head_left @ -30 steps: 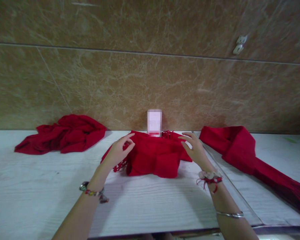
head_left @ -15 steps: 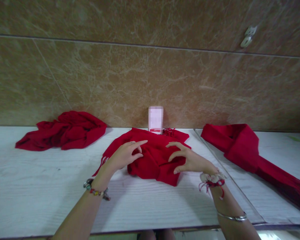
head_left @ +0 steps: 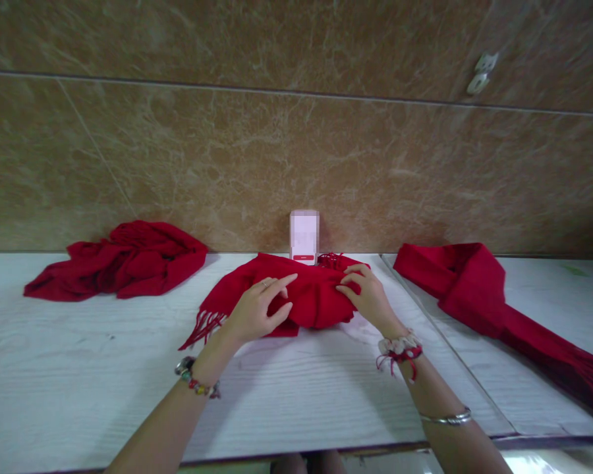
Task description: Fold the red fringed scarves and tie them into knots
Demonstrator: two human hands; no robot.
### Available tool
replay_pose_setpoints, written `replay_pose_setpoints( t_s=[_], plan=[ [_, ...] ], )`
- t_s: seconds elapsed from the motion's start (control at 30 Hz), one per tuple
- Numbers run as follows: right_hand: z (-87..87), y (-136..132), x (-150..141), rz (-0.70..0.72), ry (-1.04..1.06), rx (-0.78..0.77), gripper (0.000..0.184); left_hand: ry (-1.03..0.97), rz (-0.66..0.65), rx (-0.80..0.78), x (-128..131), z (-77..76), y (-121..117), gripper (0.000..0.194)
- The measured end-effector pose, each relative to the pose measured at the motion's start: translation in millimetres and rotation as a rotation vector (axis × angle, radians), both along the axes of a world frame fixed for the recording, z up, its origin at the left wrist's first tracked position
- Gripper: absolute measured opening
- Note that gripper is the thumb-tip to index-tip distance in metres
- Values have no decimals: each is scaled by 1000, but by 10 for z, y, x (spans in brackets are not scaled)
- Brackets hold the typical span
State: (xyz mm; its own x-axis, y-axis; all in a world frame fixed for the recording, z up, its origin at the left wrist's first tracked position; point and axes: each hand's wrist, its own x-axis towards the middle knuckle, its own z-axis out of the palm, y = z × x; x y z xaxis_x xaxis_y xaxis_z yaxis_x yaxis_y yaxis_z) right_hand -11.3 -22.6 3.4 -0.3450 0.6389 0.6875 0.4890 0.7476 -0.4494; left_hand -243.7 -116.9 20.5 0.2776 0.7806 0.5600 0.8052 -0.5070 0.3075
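Note:
A crumpled red fringed scarf (head_left: pixel 321 303) lies on the white table in the middle of the head view. My left hand (head_left: pixel 263 306) rests over its left part, index finger stretched out and thumb apart, so it is open. At the scarf's right side my right hand (head_left: pixel 366 296) is closed, with bent fingers pinching the red cloth; its thumb tip is partly hidden. Fringe (head_left: pixel 207 324) spreads out at the scarf's left end, and more tassels show at its back right. Directly behind the scarf, a phone (head_left: pixel 304 237) leans upright against the wall.
A bunched red cloth (head_left: pixel 128 263) lies to the left, by the wall. Off to the right, a folded red scarf (head_left: pixel 474 289) trails toward the table's right edge. The white table (head_left: pixel 296 401) meets a brown marbled wall (head_left: pixel 227 158) carrying a small white hook (head_left: pixel 481 74).
The scarf's near flap has moved away from me, toward the wall. My right hand has shifted farther back and its fingers have closed in on the cloth. The left hand has barely moved.

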Motion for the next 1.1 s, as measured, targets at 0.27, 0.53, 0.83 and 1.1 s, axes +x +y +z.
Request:
replay_pose_setpoints(
  t_s=[0.27, 0.53, 0.83, 1.1],
  plan=[
    [104, -98, 24, 87, -31, 33, 7, 33, 85, 13, -6, -112, 83, 48],
    [148, -162, 39, 210, -174, 29, 8, 12, 112, 105, -18, -109, 85, 42],
    [228, -104, 140, 28, 13, 100, 14, -153, 278, 234, -147, 13, 59, 31],
    [215, 126, 461, -248, 153, 211, 10, -604, 610, 328, -561, 89, 118, 29]
  ],
)
